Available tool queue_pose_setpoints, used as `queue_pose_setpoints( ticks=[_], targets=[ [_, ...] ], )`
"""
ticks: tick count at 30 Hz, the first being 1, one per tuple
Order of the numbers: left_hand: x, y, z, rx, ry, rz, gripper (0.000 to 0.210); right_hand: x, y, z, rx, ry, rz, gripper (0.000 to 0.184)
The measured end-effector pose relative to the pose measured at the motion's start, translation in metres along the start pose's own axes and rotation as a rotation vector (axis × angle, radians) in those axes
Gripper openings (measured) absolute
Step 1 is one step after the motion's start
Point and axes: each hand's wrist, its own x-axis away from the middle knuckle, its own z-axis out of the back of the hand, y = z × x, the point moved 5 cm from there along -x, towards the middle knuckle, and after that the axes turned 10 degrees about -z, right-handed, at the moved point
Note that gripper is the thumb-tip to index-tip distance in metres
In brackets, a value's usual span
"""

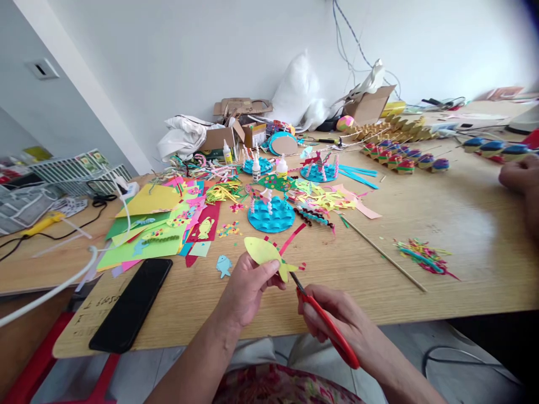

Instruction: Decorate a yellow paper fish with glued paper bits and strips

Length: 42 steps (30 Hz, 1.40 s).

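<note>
My left hand [248,289] pinches a yellow paper fish [261,251] near its tail, thumb on top. My right hand [330,314] grips red-handled scissors [332,328], whose blades point up and left to the fish's tail edge. Whether the blades touch the paper I cannot tell. Just behind the fish lies a red paper strip [291,240] with small red scraps around it. To the left of my left hand a small light blue paper fish [223,266] lies flat on the table.
A black phone [131,306] lies at the front left, below stacked coloured papers [145,230]. Blue round bases [270,216] with decorations and glue bottles [256,167] stand behind. A thin stick [383,252] and paper shreds [425,258] lie right. Another person's hand [521,177] is at the right edge.
</note>
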Motion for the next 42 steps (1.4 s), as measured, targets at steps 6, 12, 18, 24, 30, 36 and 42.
queue_pose_setpoints(
  ticks=[6,12,18,24,30,36,42],
  targets=[
    [0.001,-0.001,-0.002,0.021,0.025,0.007,0.012,-0.001,0.002,-0.001,-0.030,-0.005,-0.001,0.041],
    [0.001,-0.005,-0.004,0.012,0.030,0.001,0.013,-0.003,0.009,-0.003,-0.114,-0.003,-0.019,0.038],
    [0.001,-0.007,-0.007,0.015,0.065,-0.016,0.012,-0.005,0.013,-0.004,-0.181,0.011,-0.059,0.040],
    [0.001,-0.009,-0.010,0.013,0.087,-0.012,0.013,-0.005,0.015,-0.006,-0.215,0.015,-0.060,0.040],
    [0.001,-0.011,-0.013,0.031,0.115,0.000,0.016,-0.005,0.019,-0.006,-0.226,0.031,-0.060,0.041],
    [0.002,-0.014,-0.015,0.063,0.098,-0.025,0.013,-0.004,0.022,-0.007,-0.238,0.038,-0.061,0.041],
    [0.003,-0.016,-0.015,0.074,0.116,-0.025,0.015,-0.005,0.024,-0.007,-0.233,0.059,-0.047,0.042]
  ],
)
